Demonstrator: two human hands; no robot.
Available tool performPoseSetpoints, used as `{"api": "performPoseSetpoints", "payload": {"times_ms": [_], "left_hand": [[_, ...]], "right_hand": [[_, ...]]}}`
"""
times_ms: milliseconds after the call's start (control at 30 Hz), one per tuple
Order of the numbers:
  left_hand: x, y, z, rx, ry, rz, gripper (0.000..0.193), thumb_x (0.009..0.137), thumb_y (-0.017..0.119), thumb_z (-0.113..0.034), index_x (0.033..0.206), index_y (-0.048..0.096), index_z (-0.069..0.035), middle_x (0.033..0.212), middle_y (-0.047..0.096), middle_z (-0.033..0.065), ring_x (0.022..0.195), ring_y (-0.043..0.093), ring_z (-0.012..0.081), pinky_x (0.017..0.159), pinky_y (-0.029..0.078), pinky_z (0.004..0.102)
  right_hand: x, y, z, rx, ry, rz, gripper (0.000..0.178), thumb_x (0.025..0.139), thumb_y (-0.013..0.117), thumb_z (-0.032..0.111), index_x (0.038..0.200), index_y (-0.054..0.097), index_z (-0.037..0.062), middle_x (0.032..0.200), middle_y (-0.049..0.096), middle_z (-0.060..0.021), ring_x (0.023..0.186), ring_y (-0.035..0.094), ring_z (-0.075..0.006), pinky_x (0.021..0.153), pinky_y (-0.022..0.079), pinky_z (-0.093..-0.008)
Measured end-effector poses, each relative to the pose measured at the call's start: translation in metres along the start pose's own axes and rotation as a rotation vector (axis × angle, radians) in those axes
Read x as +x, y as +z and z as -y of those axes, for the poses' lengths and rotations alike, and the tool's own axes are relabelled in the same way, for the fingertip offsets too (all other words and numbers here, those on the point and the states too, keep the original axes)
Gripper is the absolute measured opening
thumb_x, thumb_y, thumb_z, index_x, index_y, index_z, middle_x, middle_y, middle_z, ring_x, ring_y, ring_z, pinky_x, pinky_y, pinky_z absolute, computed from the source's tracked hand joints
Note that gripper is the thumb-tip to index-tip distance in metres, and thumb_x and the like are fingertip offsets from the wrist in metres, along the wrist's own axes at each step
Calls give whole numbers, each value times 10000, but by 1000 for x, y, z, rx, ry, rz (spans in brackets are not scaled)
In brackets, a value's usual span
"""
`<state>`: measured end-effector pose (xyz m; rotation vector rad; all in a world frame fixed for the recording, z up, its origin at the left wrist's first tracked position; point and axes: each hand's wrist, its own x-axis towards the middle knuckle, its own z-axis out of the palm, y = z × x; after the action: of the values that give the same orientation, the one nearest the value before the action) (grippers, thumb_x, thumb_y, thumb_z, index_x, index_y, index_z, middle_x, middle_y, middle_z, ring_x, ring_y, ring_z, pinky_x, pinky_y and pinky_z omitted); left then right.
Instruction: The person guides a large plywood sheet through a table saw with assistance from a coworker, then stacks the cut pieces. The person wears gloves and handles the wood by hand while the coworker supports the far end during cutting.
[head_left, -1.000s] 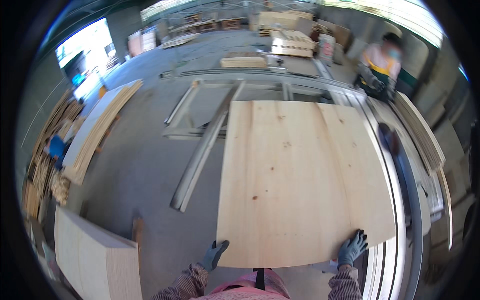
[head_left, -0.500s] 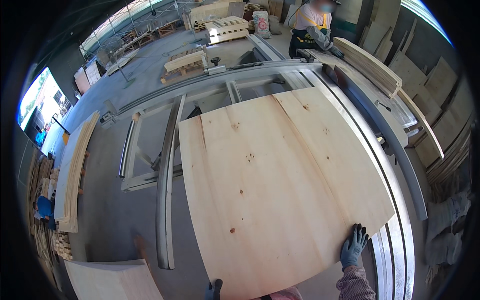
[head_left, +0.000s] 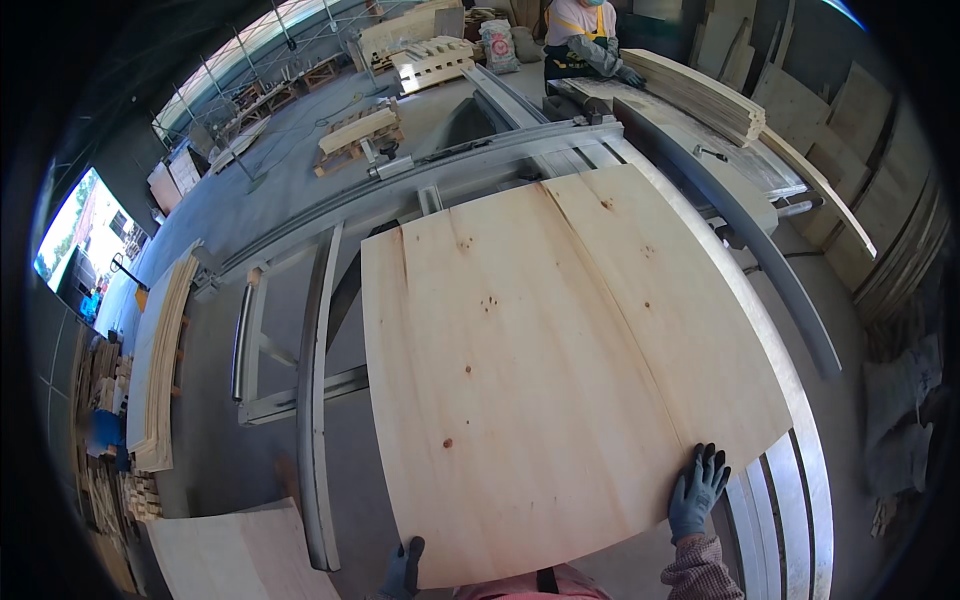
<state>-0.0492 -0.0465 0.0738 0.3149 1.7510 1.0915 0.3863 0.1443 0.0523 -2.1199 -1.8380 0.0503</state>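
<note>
A large pale plywood sheet (head_left: 560,380) with brown knots lies flat on the sliding table of a panel saw, its near edge toward me. My left hand (head_left: 403,572), in a grey-blue glove with dark fingertips, grips the sheet's near left corner. Its thumb shows on the edge; the other fingers are hidden. Near the right end of the near edge, my right hand (head_left: 697,492), gloved alike, rests on top with fingers stretched and spread. Bright metal rails (head_left: 800,500) run along the sheet's right side.
A grey guard beam (head_left: 740,220) curves past the rails. Across the machine, a person (head_left: 590,45) in gloves stands by stacked wooden strips (head_left: 690,95). A metal roller bar (head_left: 318,400) and frame lie left. More boards (head_left: 160,370) and a sheet (head_left: 240,555) sit farther left.
The view has shifted a little, so the background sits further left and higher. The sheet has moved slightly forward with the sliding table, both hands staying on it.
</note>
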Motion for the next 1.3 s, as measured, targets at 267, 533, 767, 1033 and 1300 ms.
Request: {"api": "performPoseSetpoints", "payload": {"times_ms": [267,533,767,1033,1300], "left_hand": [[6,52,-29,66,27,-15,567,868,607,-396,1213,454,27,1110,564,133,967,568,213,798,487,349],[16,112,-54,147,-39,4,557,871,603,-394,1213,456,20,1115,564,133,968,566,218,793,485,352],[55,134,-21,254,199,61,537,896,543,-422,1178,492,32,1102,583,171,978,583,256,795,486,373],[34,161,-54,196,62,8,545,885,561,-432,1133,514,51,1032,605,174,916,602,249,751,507,362],[51,161,-62,123,74,31,522,883,582,-376,1157,494,59,1037,598,160,857,624,244,709,528,356]], "right_hand": [[50,-12,-33,-51,25,-1,560,833,487,186,1372,373,88,1446,311,-143,1361,214,-344,1119,106,-496],[103,-21,-65,-70,78,-4,563,824,509,157,1368,379,91,1444,320,-135,1361,223,-325,1122,111,-481],[122,-3,-75,-65,121,3,576,822,521,173,1369,368,74,1467,285,-116,1366,210,-318,1126,109,-469],[116,-5,-34,13,-7,-5,529,840,515,195,1343,409,71,1447,313,-141,1364,221,-317,1118,81,-503],[129,1,-15,29,14,3,511,842,508,232,1333,439,108,1443,337,-100,1360,236,-294,1121,67,-493]]}}
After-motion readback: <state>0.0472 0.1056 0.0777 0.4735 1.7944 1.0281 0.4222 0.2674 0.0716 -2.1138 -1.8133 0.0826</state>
